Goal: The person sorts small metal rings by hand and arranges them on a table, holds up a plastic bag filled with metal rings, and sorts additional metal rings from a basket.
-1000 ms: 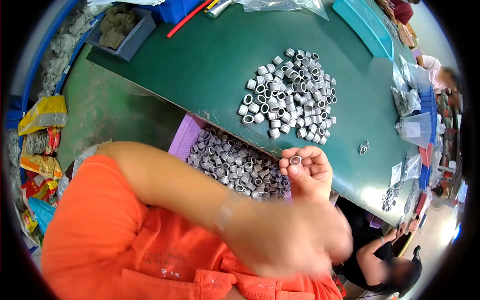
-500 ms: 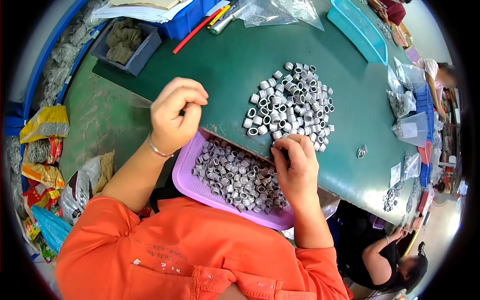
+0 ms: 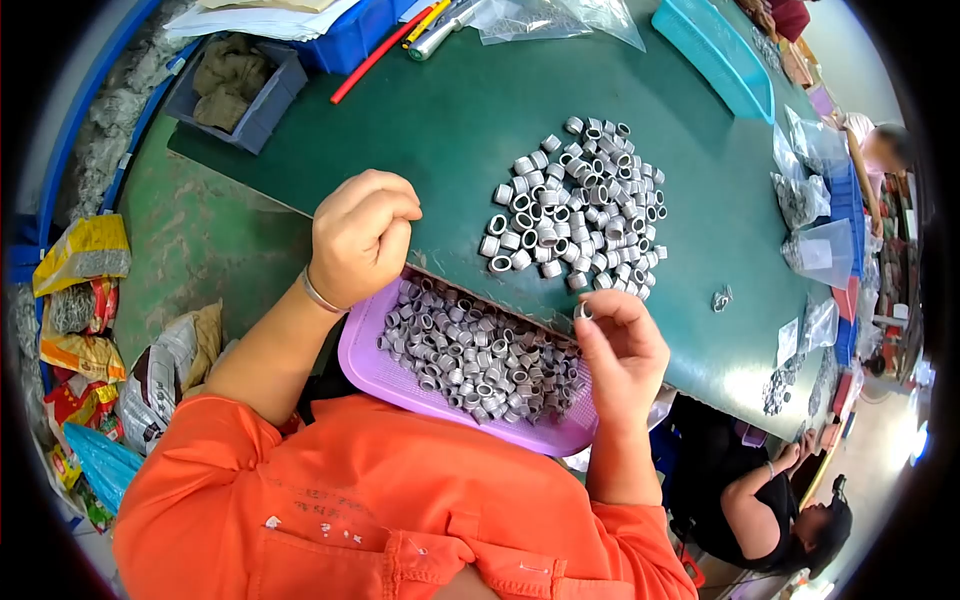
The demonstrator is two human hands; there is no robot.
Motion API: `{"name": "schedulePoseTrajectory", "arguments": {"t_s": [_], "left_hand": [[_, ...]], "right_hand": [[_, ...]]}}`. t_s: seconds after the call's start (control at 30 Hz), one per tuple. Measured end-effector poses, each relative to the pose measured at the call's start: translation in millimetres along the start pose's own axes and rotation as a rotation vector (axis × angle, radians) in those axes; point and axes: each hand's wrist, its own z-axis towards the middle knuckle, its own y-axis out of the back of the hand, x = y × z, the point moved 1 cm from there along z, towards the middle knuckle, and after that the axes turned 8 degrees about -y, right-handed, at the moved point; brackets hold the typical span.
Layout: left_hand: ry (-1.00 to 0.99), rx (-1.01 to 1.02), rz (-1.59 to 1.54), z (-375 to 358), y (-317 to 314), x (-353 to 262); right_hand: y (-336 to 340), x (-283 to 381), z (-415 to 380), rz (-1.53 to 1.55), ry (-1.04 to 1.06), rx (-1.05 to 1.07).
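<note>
Grey metal rings (image 3: 575, 205) lie in a loose pile on the green table (image 3: 420, 120). Below the table's front edge, a purple basket (image 3: 365, 345) holds many more of these rings. My right hand (image 3: 625, 345) is over the basket's right end, pinching one metal ring between thumb and index finger. Near the table edge, left of the pile, my left hand (image 3: 365, 235) is closed, its fingers curled together. What it holds, if anything, is hidden.
A grey bin with cloth (image 3: 255, 110) stands at the table's left corner. A turquoise basket (image 3: 715, 60), pens (image 3: 375, 60) and plastic bags (image 3: 560, 20) lie farther back. One person (image 3: 760, 500) sits at the lower right.
My right hand has moved slightly right and down, away from the pile's lower edge, and a ring now shows in its pinch. My left hand's fingers are more tightly curled.
</note>
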Motion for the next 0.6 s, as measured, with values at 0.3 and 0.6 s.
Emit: {"name": "schedulePoseTrajectory", "arguments": {"t_s": [0.3,0.6], "left_hand": [[0.013,0.002,-0.005,0.2,-0.8,-0.5],[0.016,0.0,0.001,0.1,-0.2,-1.6]], "right_hand": [[6.2,-1.7,-0.4,0.74,-0.313,0.277],[-4.5,6.6,2.1,-0.216,0.196,0.09]]}}
